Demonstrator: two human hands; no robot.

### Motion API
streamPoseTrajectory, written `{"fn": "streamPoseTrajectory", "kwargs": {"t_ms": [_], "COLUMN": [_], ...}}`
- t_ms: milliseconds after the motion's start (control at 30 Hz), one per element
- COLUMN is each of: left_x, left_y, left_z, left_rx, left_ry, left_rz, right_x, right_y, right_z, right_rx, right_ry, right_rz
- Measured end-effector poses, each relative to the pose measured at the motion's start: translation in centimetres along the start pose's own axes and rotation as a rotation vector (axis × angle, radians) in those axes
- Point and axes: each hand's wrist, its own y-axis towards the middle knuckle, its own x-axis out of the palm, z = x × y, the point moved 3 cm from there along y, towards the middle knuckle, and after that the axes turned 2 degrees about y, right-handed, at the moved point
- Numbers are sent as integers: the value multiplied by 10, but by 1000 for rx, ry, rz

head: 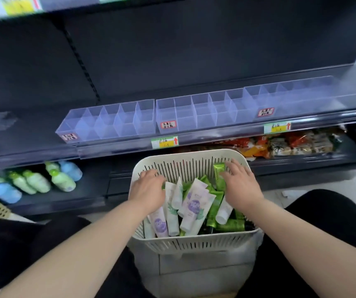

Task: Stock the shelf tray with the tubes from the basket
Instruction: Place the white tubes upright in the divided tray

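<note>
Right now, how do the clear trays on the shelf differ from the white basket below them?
The clear trays are see-through, split into small compartments, and hold no tubes. The white basket is opaque with slotted walls, one open space, and full of green and white tubes, with both hands inside it. Both are open-topped plastic containers.

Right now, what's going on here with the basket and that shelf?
A person is restocking. Both hands are down in the white basket of tubes: the right hand is on a green tube by the far wall, the left hand reaches among the white tubes. The clear shelf trays above are empty, so no tube is stocked yet.
</note>
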Motion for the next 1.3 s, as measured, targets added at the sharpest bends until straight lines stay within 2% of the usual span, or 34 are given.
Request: {"fn": "streamPoseTrajectory", "kwargs": {"t_ms": [100, 267, 400, 633, 833, 1033, 1300], "left_x": [0, -25, -53, -80, -98, -87, -82], "left_y": [15, 57, 75, 72, 91, 107, 107], "left_z": [1, -3, -13, -33, -63, -85, -77], "left_rx": [63, 151, 91, -37, -196, -229, -187], "left_ry": [-42, -55, -53, 120, 92, 89, 48], "left_rz": [77, 299, 399, 277, 224, 78, 103], "right_x": [-11, -35, -46, -61, -60, -50, -57], "right_y": [30, 88, 108, 117, 133, 150, 146], "right_z": [-13, -31, -39, -57, -78, -88, -76], "right_rx": [-68, -117, -160, -156, -189, -206, -191], "right_ry": [-9, 17, 9, -78, -89, -83, -127], "right_rz": [47, 202, 194, 135, 99, 90, 168]}}
